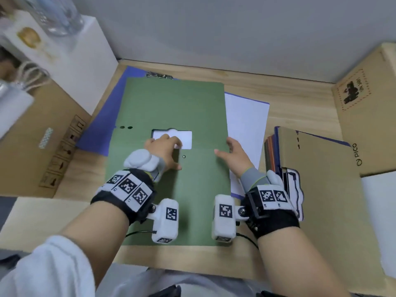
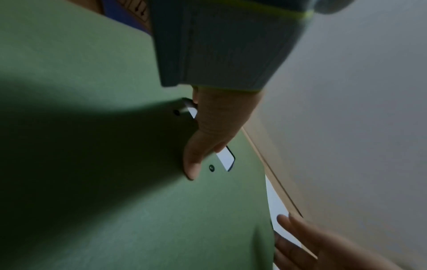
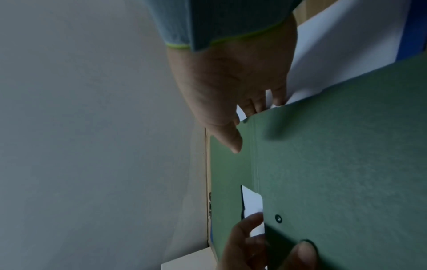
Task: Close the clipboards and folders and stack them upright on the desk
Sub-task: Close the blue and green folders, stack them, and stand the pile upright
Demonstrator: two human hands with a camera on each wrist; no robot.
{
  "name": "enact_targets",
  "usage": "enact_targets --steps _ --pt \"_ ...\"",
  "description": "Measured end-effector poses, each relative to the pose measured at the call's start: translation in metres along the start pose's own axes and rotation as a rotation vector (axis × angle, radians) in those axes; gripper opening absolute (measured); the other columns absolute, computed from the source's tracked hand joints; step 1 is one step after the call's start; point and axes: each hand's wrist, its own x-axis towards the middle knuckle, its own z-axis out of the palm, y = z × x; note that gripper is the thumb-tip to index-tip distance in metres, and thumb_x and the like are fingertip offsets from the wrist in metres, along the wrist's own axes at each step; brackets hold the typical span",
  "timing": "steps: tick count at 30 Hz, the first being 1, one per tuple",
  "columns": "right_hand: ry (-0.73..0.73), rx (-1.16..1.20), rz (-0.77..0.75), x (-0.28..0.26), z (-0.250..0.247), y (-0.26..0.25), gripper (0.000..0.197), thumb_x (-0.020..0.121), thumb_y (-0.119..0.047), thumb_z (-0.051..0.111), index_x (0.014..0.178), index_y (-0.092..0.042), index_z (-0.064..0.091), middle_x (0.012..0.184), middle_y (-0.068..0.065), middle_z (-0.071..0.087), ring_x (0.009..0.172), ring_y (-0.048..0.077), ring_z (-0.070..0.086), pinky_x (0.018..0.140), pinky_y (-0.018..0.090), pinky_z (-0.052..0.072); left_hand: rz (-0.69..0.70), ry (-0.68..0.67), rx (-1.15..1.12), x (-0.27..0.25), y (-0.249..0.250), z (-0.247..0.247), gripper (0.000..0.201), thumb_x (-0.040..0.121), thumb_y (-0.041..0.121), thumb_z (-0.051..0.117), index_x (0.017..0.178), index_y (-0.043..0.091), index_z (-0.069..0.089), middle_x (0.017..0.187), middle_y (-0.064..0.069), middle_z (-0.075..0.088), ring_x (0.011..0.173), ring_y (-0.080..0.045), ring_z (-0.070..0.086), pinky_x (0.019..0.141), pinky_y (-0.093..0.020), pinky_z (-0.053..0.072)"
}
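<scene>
A green folder (image 1: 171, 108) lies flat and closed on the desk, with a cut-out window (image 1: 186, 139) in its cover. It covers a blue clipboard (image 1: 100, 125) with a metal clip (image 1: 159, 75) and white paper (image 1: 246, 125). My left hand (image 1: 165, 148) has its fingers hooked into the window and its thumb on the cover (image 2: 92, 54). My right hand (image 1: 233, 153) grips the folder's right edge (image 3: 346, 146), fingers tucked under it and thumb on top. The wrist views show the left hand (image 2: 208, 131) and the right hand (image 3: 231, 82) in the same holds.
A pile of several folders (image 1: 272, 151) topped by a brown one (image 1: 317, 168) lies at the right. Cardboard boxes stand at the left (image 1: 42, 136) and the right (image 1: 364, 103). A white box (image 1: 70, 50) is at the back left, and the wall closes off the desk (image 1: 289, 99) behind.
</scene>
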Motion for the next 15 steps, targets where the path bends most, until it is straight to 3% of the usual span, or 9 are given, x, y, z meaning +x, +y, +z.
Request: enact_targets --steps 2,4,6,9,12,14,15 --pt "0.001 0.016 0.034 0.002 0.003 -0.001 0.056 0.086 -0.012 0.059 0.138 -0.01 0.038 0.137 0.009 0.05 0.117 0.023 0.054 0.099 0.032 0.046 0.003 -0.094 0.017 0.001 -0.002 -0.001 0.065 0.066 0.04 0.077 0.123 0.025 0.049 0.129 -0.001 0.055 0.118 -0.024 0.053 0.101 -0.033 0.035" --pt "-0.006 0.098 0.036 0.001 -0.001 -0.003 0.053 0.088 -0.009 0.058 0.137 -0.01 0.037 0.127 0.01 0.056 0.103 0.023 0.059 0.077 0.018 0.055 0.013 -0.197 0.027 -0.001 -0.001 -0.005 0.069 0.069 0.037 0.077 0.129 0.02 0.048 0.133 -0.003 0.055 0.121 -0.024 0.052 0.101 -0.033 0.041" --pt "0.027 0.139 -0.005 -0.004 -0.007 -0.008 0.053 0.089 -0.006 0.057 0.138 -0.012 0.036 0.117 0.01 0.058 0.095 0.019 0.057 0.058 0.005 0.05 0.029 -0.178 0.021 -0.007 0.005 -0.018 0.07 0.07 0.035 0.077 0.131 0.016 0.05 0.133 -0.007 0.055 0.122 -0.027 0.052 0.1 -0.033 0.042" --pt "0.12 0.215 -0.158 -0.01 -0.022 -0.022 0.053 0.087 -0.013 0.061 0.136 -0.02 0.041 0.115 0.005 0.058 0.086 0.007 0.059 0.068 0.007 0.05 0.097 0.084 -0.019 -0.024 0.018 -0.054 0.064 0.066 0.032 0.08 0.122 0.015 0.057 0.124 -0.012 0.055 0.117 -0.031 0.052 0.095 -0.035 0.041" --pt "0.314 0.173 -0.344 -0.024 -0.04 -0.053 0.041 0.079 -0.029 0.07 0.117 -0.023 0.056 0.105 0.005 0.044 0.074 0.0 0.045 0.071 0.008 0.043 0.183 0.42 -0.015 -0.048 0.035 -0.098 0.057 0.066 0.028 0.079 0.119 0.017 0.061 0.119 -0.011 0.055 0.116 -0.031 0.049 0.093 -0.037 0.034" --pt "0.384 0.141 -0.457 -0.037 -0.051 -0.073 0.03 0.072 -0.031 0.075 0.098 -0.028 0.062 0.105 0.002 0.036 0.081 0.002 0.042 0.086 0.015 0.041 0.255 0.656 -0.068 -0.065 0.041 -0.124 0.049 0.065 0.022 0.079 0.111 0.017 0.066 0.115 -0.011 0.057 0.113 -0.031 0.049 0.09 -0.037 0.031" --pt "0.358 0.141 -0.525 -0.047 -0.056 -0.083 0.028 0.066 -0.031 0.078 0.089 -0.034 0.062 0.108 0.002 0.04 0.089 0.006 0.045 0.092 0.021 0.04 0.303 0.762 -0.129 -0.074 0.043 -0.134 0.044 0.062 0.02 0.079 0.105 0.016 0.068 0.109 -0.011 0.058 0.108 -0.031 0.052 0.088 -0.038 0.032"
